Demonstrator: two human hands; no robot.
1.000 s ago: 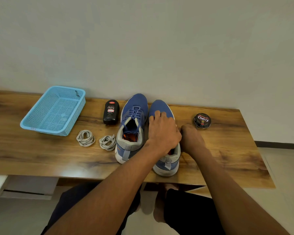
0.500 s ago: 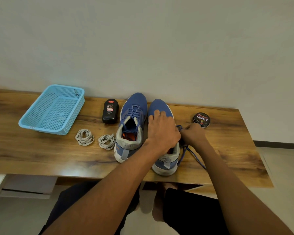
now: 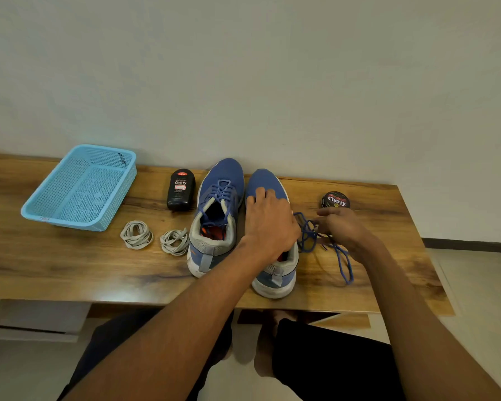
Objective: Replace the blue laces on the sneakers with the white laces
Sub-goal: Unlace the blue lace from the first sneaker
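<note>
Two blue sneakers stand side by side on the wooden table [image 3: 55, 264], toes toward the wall. The left sneaker [image 3: 219, 209] still carries its blue lace. My left hand [image 3: 268, 224] lies on top of the right sneaker [image 3: 275, 273], fingers curled over its upper and hiding the eyelets. My right hand [image 3: 340, 227] is beside that shoe and pinches a loose blue lace [image 3: 342, 261], which trails in loops from the shoe onto the table. Two coiled white laces [image 3: 136, 234] [image 3: 174, 241] lie left of the sneakers.
A light blue plastic basket [image 3: 81, 188] stands at the back left. A black Cherry polish bottle [image 3: 181, 189] sits left of the sneakers and a round Cherry polish tin [image 3: 335, 200] at the back right. The wall is directly behind the table.
My right hand has moved right, away from the right sneaker, drawing the blue lace out so more of it lies on the table. My left hand has stayed on the shoe.
</note>
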